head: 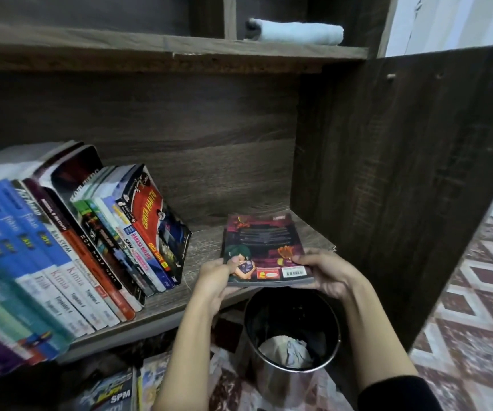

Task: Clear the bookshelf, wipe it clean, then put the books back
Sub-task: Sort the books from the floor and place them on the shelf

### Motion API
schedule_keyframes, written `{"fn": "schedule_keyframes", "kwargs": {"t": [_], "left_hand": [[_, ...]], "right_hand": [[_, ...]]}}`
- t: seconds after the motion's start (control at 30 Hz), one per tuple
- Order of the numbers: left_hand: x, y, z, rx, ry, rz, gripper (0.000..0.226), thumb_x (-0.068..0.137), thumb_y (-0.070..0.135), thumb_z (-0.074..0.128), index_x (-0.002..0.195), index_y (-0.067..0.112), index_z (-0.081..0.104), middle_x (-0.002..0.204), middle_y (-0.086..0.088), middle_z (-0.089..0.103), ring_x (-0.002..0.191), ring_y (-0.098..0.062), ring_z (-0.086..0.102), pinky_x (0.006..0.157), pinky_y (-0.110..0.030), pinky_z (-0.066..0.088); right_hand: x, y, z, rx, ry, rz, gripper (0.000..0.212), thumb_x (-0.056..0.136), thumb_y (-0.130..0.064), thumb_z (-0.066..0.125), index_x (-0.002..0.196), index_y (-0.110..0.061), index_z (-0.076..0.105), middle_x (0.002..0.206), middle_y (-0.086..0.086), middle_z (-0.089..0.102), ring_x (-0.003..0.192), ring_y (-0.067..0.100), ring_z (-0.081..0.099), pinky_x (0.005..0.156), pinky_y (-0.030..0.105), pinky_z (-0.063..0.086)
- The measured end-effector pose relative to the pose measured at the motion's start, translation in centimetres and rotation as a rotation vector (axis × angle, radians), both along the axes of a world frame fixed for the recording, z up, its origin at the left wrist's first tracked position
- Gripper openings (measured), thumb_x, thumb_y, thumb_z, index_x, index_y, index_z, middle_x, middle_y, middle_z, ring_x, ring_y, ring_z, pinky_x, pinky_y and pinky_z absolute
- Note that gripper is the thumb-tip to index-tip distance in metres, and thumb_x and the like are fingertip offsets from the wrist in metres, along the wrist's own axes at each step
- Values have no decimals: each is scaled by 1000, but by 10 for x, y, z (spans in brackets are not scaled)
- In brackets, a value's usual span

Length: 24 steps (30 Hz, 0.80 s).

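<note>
A dark comic book (264, 247) with a barcode on its back cover lies flat, partly on the right end of the wooden shelf board (206, 247). My left hand (217, 277) grips its near left corner, thumb on the cover. My right hand (328, 274) holds its near right edge. A row of books (61, 247) stands leaning on the left part of the same shelf, ending with a red-spined book (156, 226). A rolled white cloth (295, 31) rests on the shelf above.
A round metal bin (291, 333) with crumpled paper inside stands on the floor right below my hands. More books (112, 393) lie on the floor at bottom left. The bookshelf's dark side panel (387, 173) rises on the right, with patterned carpet (476, 307) beyond.
</note>
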<state>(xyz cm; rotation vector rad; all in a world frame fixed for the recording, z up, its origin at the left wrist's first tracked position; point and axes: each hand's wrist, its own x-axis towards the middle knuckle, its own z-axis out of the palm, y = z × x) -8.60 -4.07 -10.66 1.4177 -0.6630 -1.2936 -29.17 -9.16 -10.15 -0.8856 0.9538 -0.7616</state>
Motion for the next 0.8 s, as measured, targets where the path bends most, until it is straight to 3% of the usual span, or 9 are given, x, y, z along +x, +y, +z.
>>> {"fn": "schedule_keyframes", "kwargs": {"t": [0.17, 0.3, 0.37, 0.47, 0.53, 0.6, 0.67, 0.73, 0.8], "left_hand": [[9, 7, 21, -149, 117, 78, 18, 93, 13, 58, 109, 6, 62, 92, -5, 70, 80, -14, 65, 70, -28, 53], [23, 13, 38, -293, -152, 299, 34, 91, 6, 60, 124, 5, 57, 120, -7, 63, 100, -12, 59, 88, -23, 46], [34, 20, 49, -388, -235, 421, 39, 91, 2, 58, 129, 5, 53, 126, -7, 60, 104, -8, 56, 86, -14, 43], [51, 31, 68, -530, -356, 516, 36, 94, 5, 53, 130, 9, 54, 127, -3, 59, 107, -5, 56, 88, -7, 43], [62, 38, 78, -619, -559, 553, 36, 96, 15, 52, 131, 15, 53, 129, 4, 56, 112, -10, 56, 90, -6, 42], [75, 45, 87, -668, -921, 576, 41, 96, 28, 50, 137, 23, 48, 141, 7, 46, 126, -22, 48, 104, -29, 42], [84, 52, 93, -651, -1198, 547, 49, 98, 34, 46, 145, 24, 35, 154, 5, 27, 141, -18, 24, 116, -40, 22], [90, 57, 98, -583, -1321, 476, 57, 99, 40, 40, 151, 24, 19, 158, 8, 14, 146, -12, 7, 115, -36, 5], [95, 60, 100, -529, -1388, 393, 59, 100, 40, 38, 152, 25, 14, 158, 9, 13, 146, -11, 5, 116, -38, 1]], "right_hand": [[18, 6, 42, -280, -105, -59, 31, 83, 12, 56, 111, -2, 53, 97, 19, 68, 77, 27, 71, 62, 40, 60], [45, 14, 68, -530, 14, -59, 35, 82, 11, 60, 105, -14, 50, 91, 15, 70, 79, 27, 71, 70, 42, 58], [66, 20, 74, -669, 80, -87, 37, 84, 12, 58, 100, -19, 48, 84, 7, 72, 75, 19, 71, 63, 34, 57], [107, 31, 67, -882, 218, -154, 37, 84, 9, 58, 103, -21, 48, 88, 0, 69, 76, 10, 68, 69, 24, 56], [134, 39, 53, -1005, 354, -219, 37, 85, 4, 56, 115, -17, 49, 87, 2, 67, 70, 9, 62, 66, 15, 48], [160, 50, 35, -1075, 434, -268, 41, 88, 1, 52, 126, -14, 46, 91, 10, 67, 74, 23, 62, 66, 26, 43], [180, 61, 17, -1119, 473, -273, 45, 90, -2, 49, 133, -13, 42, 100, 17, 66, 85, 35, 62, 69, 36, 42], [194, 68, 3, -1151, 507, -206, 48, 92, -3, 46, 138, -14, 39, 108, 20, 65, 91, 41, 61, 74, 41, 43], [205, 72, -5, -1167, 538, -146, 50, 92, -3, 44, 141, -16, 36, 111, 21, 64, 94, 42, 59, 76, 41, 41]]}}
